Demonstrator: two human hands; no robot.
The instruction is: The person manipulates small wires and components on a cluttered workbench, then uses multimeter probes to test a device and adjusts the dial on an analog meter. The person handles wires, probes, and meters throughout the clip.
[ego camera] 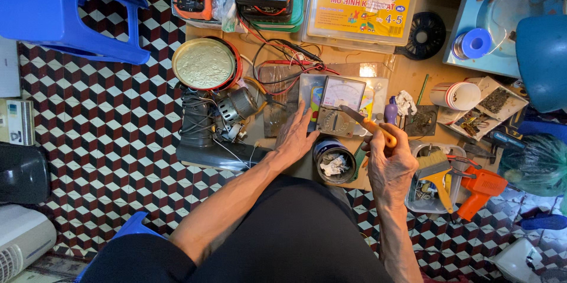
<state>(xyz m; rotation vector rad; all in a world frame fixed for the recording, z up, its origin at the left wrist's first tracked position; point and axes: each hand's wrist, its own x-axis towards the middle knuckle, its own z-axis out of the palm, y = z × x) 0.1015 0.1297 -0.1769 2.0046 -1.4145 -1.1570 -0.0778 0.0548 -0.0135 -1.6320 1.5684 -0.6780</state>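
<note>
The person sat over a low wooden bench (407, 76) set on a floor of red, black and white cube-patterned tiles (112, 129). The left hand (293, 138) lay flat with its fingers spread, resting on the bench just beside the grey analogue meter with a white dial face and round selector knob (336, 106), the fingertips reaching the meter's near left corner. The right hand (388, 162) was closed in a fist around the orange handle of a small knife with a dark metal blade (367, 122), the blade pointing up and left so that its tip lay over the meter's lower right part; whether it touched the meter could not be told. Between the two hands, near the bench's front edge, stood a round dark tin with a crumpled white scrap inside (333, 163). Left of the left hand sat a small grey electric motor with tangled wires (235, 108), and behind it a round brass-coloured lid in a red rim (205, 63). Red and black test leads (283, 61) trailed across the bench toward the meter. At the far edge lay a clear plastic case with a yellow label (359, 8). To the right of the right hand lay a wooden-handled paintbrush (438, 174) across a clear tub, and beside that an orange glue gun (481, 187).
</note>
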